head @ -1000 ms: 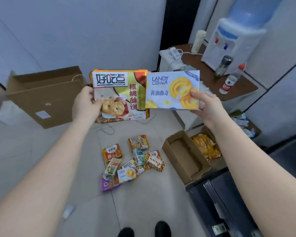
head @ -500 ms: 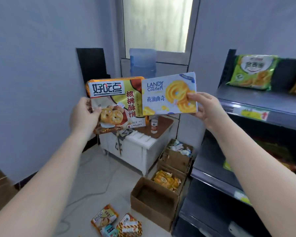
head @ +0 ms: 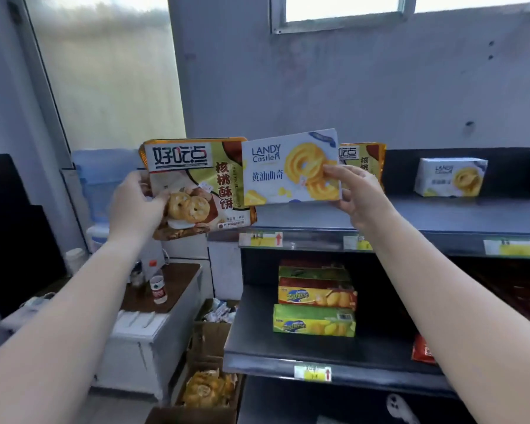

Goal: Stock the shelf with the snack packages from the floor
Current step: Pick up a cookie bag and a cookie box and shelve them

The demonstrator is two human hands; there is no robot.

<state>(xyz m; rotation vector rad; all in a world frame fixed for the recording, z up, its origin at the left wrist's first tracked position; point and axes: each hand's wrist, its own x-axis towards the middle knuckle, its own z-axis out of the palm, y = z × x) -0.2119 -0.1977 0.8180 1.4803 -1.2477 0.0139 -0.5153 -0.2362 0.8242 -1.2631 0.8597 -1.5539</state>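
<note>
My left hand (head: 135, 206) grips an orange and green walnut cookie pack (head: 196, 182) by its lower left corner. My right hand (head: 361, 197) holds a white Landy butter cookie box (head: 282, 169) by its right end. Both packages are raised side by side in front of the dark shelf unit (head: 410, 215), level with its upper shelf. On that shelf stand a matching walnut cookie pack (head: 364, 160), partly hidden behind the box, and a matching Landy box (head: 452, 177) farther right.
The middle shelf (head: 257, 347) carries stacked green and red cookie boxes (head: 315, 304) and a red packet (head: 423, 350). Left of the shelf stands a white cabinet (head: 144, 341) with a bottle (head: 158, 286) and a water dispenser (head: 95, 185). Open cardboard boxes (head: 208, 387) with snacks sit on the floor.
The view has swung up and right from the floor to the shelf. Both hands have kept their packages and carried them up in front of the upper shelf.
</note>
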